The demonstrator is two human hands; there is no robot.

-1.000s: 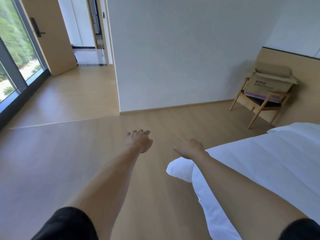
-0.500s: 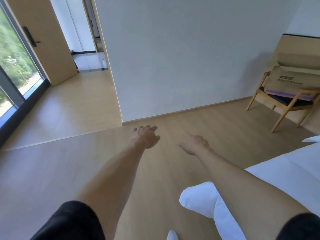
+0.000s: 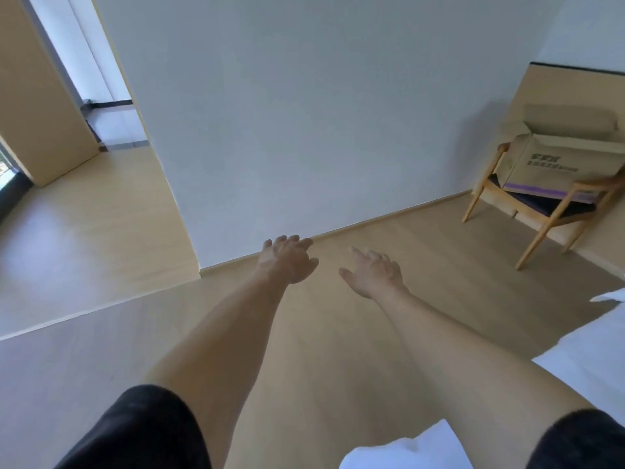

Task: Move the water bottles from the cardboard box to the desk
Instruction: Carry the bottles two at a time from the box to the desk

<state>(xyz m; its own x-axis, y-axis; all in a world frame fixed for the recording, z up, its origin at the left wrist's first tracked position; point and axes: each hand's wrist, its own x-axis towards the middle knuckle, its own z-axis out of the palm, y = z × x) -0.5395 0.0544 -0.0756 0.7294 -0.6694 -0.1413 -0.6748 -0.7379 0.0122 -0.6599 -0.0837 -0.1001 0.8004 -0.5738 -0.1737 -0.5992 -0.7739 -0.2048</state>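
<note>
Head view, only one. Both arms stretched forward over the wood floor [image 3: 338, 350], black short sleeves at the bottom edge. Left hand [image 3: 287, 260] empty, fingers loosely spread and slack, holding nothing. Right hand [image 3: 373, 274] also empty, fingers relaxed and a bit apart, index sticking forward. The two hands sit near each other, not touching.

Landmark: wooden chair [image 3: 537, 211] in the far right corner. Cardboard box [image 3: 554, 160] sits on the chair's dark seat, top flaps open, dark print and a purple strip on its front side. Box contents can't be seen from this angle, so no water bottles visible. Both hands are well left of the chair and nearer the camera, well apart from the box. Wood-panelled wall section right behind the chair. White wall [image 3: 321, 113] runs left from the chair to a corner, baseboard along the floor. Past that corner, far left of the chair, an open wooden door [image 3: 37, 106] and a hallway. White bedding [image 3: 581, 360] at the right edge, on the camera side of the chair.
</note>
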